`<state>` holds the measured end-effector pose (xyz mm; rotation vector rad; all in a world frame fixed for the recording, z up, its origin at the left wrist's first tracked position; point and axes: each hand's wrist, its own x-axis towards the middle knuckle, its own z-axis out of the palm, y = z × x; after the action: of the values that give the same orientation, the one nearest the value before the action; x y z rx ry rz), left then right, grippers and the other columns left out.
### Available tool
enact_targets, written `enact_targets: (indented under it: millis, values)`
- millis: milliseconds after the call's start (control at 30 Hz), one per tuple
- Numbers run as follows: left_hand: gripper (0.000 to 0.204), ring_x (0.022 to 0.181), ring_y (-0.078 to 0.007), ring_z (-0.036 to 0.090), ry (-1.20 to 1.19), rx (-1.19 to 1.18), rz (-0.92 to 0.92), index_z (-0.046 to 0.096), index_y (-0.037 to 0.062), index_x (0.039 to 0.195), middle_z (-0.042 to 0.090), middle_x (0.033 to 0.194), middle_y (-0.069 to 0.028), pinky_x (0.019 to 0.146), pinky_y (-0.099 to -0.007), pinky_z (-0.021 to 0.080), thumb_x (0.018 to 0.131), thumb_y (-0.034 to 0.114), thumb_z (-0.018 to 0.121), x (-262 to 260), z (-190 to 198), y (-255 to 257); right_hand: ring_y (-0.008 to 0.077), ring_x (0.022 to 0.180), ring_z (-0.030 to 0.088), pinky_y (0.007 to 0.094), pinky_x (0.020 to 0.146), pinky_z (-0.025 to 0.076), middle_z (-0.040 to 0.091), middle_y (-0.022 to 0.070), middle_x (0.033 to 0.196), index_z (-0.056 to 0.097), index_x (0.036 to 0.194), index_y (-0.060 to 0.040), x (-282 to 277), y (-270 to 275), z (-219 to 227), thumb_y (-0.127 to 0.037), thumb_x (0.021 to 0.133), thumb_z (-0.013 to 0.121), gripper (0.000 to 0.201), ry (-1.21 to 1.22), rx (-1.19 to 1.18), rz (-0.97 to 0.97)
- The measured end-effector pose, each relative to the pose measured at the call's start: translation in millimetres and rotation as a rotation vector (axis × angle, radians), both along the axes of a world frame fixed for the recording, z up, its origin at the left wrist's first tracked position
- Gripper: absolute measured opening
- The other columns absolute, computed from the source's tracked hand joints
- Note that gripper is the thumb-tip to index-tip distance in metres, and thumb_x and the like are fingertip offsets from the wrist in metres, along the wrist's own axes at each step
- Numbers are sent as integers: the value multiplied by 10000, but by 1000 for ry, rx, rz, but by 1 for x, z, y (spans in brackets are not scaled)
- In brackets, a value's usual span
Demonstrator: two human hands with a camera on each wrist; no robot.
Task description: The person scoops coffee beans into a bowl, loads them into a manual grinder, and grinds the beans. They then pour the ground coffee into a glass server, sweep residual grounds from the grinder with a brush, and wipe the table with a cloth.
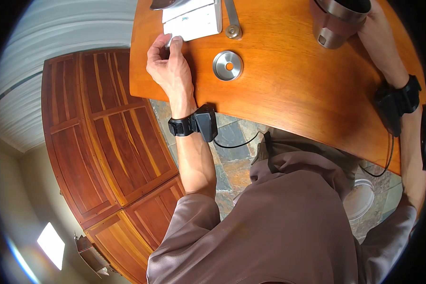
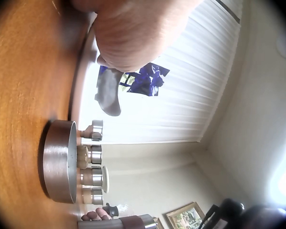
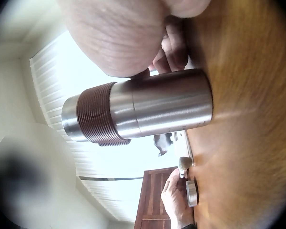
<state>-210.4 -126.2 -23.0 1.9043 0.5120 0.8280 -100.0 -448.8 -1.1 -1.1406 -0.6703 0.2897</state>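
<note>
At the far left of the table, my left hand (image 1: 170,71) has its thumb and fingers curled at the near corner of a white paper pad (image 1: 199,23), pinching that corner. A dark curved object (image 1: 164,4) lies on the pad. Close by is a shallow round steel piece (image 1: 227,66) with a hole in its middle, its brushed wall (image 2: 59,162) facing the left wrist view. My right hand (image 1: 376,33) grips a steel flask (image 3: 167,102) with a ribbed brown band, which stands upright on the table. The flask partly hides those fingers (image 3: 174,50).
A flat metal strip (image 1: 233,19) with a round knob end lies beside the pad. Several small jars with steel lids (image 2: 97,155) stand farther back. The wooden table's (image 1: 279,85) front edge runs close before the person. Wooden cupboards (image 1: 113,123) stand to the left.
</note>
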Motion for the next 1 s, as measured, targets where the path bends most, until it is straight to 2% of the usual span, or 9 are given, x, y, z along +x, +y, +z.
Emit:
enact_targets:
  millis: [67, 267, 333, 433, 567, 633, 767, 833, 1000]
  values:
    - [273, 949, -164, 655, -8, 21, 8, 675, -77, 1114, 708, 1008, -115, 902, -288, 502, 913, 93, 747, 0, 1, -1, 230, 696, 650, 369, 646, 541, 646, 103, 811, 616, 942, -11, 0, 0, -1, 11, 980, 591, 51, -9, -1, 2]
    - [266, 943, -159, 653, 1, 48, 13, 678, -74, 1112, 709, 1005, -107, 895, -279, 499, 914, 91, 746, 0, -1, 2, 188, 753, 647, 345, 690, 540, 661, 76, 858, 636, 971, -23, 3, -3, -9, 4, 994, 592, 57, 50, -43, -69]
    - [265, 942, -158, 653, -1, 41, 12, 678, -74, 1112, 708, 1004, -105, 893, -277, 499, 915, 91, 746, 0, 0, 0, 156, 795, 636, 321, 723, 531, 668, 52, 887, 647, 986, -34, 0, -1, -13, -5, 1003, 594, 63, -34, -57, -190]
    - [265, 944, -156, 652, 6, 37, 12, 677, -74, 1114, 707, 1006, -103, 893, -276, 499, 916, 89, 744, 0, 0, 1, 143, 814, 626, 311, 740, 524, 668, 41, 897, 649, 988, -36, 3, -4, -15, -14, 1007, 596, 60, -70, -112, -214]
    - [273, 950, -157, 654, 11, 25, 10, 670, -76, 1126, 706, 1016, -106, 898, -278, 501, 919, 87, 741, -1, 2, -1, 155, 777, 636, 320, 714, 531, 666, 49, 871, 643, 978, -32, 0, 0, -7, -3, 999, 593, 61, -40, -54, -175]
    - [275, 951, -158, 654, 14, 22, 12, 668, -76, 1130, 705, 1018, -107, 900, -278, 502, 920, 86, 740, -1, 4, -3, 183, 724, 646, 339, 670, 540, 661, 70, 832, 634, 967, -24, -3, 0, 5, 8, 989, 590, 59, 26, 38, 49]
    - [278, 953, -161, 656, 21, 13, 12, 665, -76, 1131, 704, 1015, -110, 902, -276, 502, 919, 87, 741, -1, 5, -2, 211, 684, 652, 358, 631, 544, 654, 93, 802, 627, 961, -15, 1, 0, -2, 12, 982, 584, 55, -4, 16, 23]
    - [278, 957, -162, 656, 11, 12, 7, 664, -76, 1132, 704, 1020, -112, 899, -277, 504, 920, 87, 741, -1, 4, -1, 223, 704, 663, 363, 640, 550, 658, 103, 811, 627, 963, -12, -2, 0, -2, -3, 988, 578, 56, -55, -108, -156]
    - [305, 966, -167, 656, 23, -15, 12, 641, -80, 1166, 702, 1040, -121, 892, -281, 502, 923, 79, 733, 0, 8, -2, 212, 740, 678, 350, 664, 557, 675, 97, 833, 635, 981, -18, -4, 0, 9, -14, 997, 569, 68, 89, -107, -90]
